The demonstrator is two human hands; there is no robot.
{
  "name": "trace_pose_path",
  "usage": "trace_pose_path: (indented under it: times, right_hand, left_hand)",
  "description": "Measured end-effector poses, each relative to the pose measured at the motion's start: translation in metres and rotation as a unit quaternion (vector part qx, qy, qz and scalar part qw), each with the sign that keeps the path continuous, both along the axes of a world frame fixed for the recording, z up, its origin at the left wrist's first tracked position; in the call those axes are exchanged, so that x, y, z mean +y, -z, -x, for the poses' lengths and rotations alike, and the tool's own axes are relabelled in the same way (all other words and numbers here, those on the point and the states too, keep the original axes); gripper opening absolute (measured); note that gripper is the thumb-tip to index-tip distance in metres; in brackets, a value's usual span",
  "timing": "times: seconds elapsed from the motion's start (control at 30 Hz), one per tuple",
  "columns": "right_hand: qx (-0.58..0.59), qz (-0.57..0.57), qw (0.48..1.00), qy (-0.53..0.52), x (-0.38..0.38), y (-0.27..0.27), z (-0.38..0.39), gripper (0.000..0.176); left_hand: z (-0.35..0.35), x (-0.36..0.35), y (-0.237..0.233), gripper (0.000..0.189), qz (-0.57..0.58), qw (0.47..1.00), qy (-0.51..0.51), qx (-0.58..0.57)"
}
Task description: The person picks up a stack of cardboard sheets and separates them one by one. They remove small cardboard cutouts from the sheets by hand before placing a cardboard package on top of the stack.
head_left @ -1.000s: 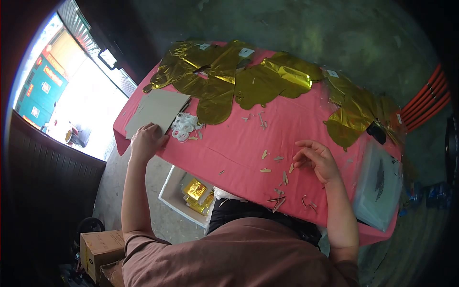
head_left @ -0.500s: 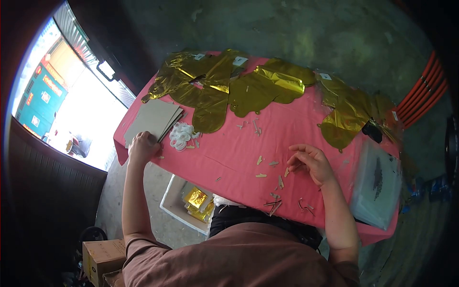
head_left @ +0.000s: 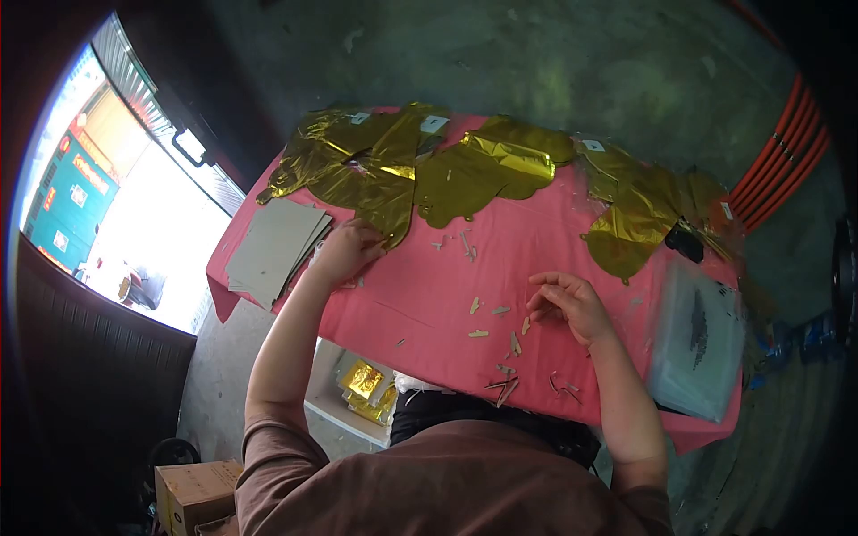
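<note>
Change, left hand: the left hand [head_left: 347,248] had left the near corner of the cardboard sheet stack [head_left: 268,250] and reached further in. It lay at the lower tip of the nearest gold foil balloon [head_left: 375,179].
Left grip: fingers were curled down on the cloth at the foil's edge. Whether they pinched anything could not be told.
White loops: the small pile that had lain just beside the stack was covered by the left hand and could not be seen.
Change, right hand: almost none. The right hand [head_left: 567,306] stayed at the near middle of the pink table [head_left: 420,290].
Right grip: fingers were loosely bent and spread, with nothing visibly held. The tips were just beside the tan strips [head_left: 500,311] scattered on the cloth.
Meaning: work had passed from the cardboard to the foil side of the table, and the stack lay untouched.
Surroundings: a second foil balloon [head_left: 487,165] and a third foil balloon [head_left: 630,219] lay along the far edge. A pile of clear bags [head_left: 702,344] overhung the right end.
Below the table: a white bin [head_left: 322,406] held gold foil packs, and a cardboard box [head_left: 192,491] stood on the floor.
Obstructions: loose strips lay between the two hands. Nothing else crossed either reach.
</note>
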State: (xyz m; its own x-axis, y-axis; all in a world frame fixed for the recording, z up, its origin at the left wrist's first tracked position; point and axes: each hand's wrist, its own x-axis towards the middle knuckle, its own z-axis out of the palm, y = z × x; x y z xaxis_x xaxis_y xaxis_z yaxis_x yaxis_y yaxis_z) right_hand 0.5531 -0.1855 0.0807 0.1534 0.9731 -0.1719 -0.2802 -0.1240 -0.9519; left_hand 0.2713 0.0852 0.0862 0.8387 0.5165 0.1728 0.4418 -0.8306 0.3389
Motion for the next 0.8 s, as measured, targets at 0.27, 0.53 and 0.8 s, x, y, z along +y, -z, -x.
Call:
trace_pose_path:
  times: [0.27,0.53,0.8]
  right_hand:
    - [-0.005,-0.011,1.000,-0.013,0.002,0.002,0.003,0.021]
    - [-0.040,0.024,0.999,-0.017,0.009,0.000,0.017,0.020]
    - [-0.332,-0.087,0.933,-0.106,0.059,0.006,0.047,0.019]
  left_hand:
    - [-0.015,-0.008,-0.013,0.019,-0.065,0.989,-0.121,0.046]
    - [-0.023,0.024,-0.012,0.018,0.183,0.948,-0.164,-0.203]
    - [-0.020,0.045,-0.003,0.016,0.299,0.867,-0.205,-0.342]
